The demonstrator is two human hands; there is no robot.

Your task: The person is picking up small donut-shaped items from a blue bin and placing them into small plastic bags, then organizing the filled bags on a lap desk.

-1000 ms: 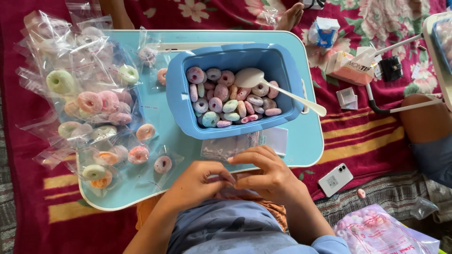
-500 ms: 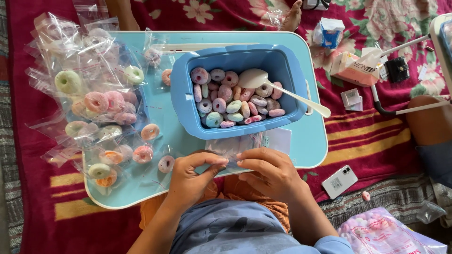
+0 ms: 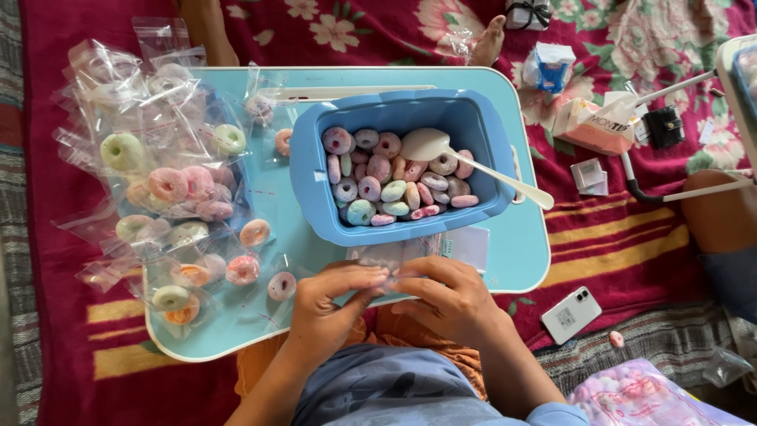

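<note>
While both hands (image 3: pixel 394 296) pinch clear bag (image 3: pixel 398 256), blue tub (image 3: pixel 311 185) nearby.

A light-blue plastic lap table with rounded corners (image 3: pixel 520 260) sits on a red floral patterned mat (image 3: pixel 631 237). On the table: a blue rectangular plastic tub (image 3: pixel 311 189) of pastel ring sweets, and a heap of clear plastic bags (image 3: pixel 158 189) holding ring sweets at the left. A white smartphone (image 3: pixel 571 315) lies on the mat.
</note>
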